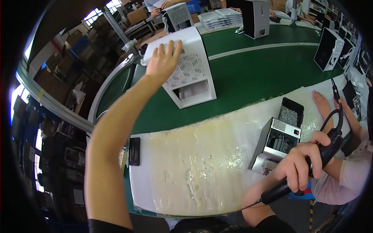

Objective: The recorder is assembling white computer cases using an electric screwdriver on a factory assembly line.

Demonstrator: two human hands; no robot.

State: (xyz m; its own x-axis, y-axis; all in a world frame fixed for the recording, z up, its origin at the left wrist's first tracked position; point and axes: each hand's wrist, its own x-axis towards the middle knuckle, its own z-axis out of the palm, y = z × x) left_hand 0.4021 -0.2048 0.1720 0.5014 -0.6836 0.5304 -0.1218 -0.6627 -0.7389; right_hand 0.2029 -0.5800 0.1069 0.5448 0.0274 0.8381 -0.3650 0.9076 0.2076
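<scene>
My left hand (163,60) reaches far out over the green conveyor belt (252,73) and rests with spread fingers on the top left of a white computer case (190,73) with a patterned vent panel. My right hand (301,161) is closed around a black electric screwdriver (311,167) with a cable, held low at the right, beside a grey screw box (278,141).
A white, plastic-wrapped work mat (202,163) lies in front of me, a small black device (134,150) at its left edge. Another person's hand (322,103) and forearm rest at the right. More white and black cases (256,17) stand farther along the belt.
</scene>
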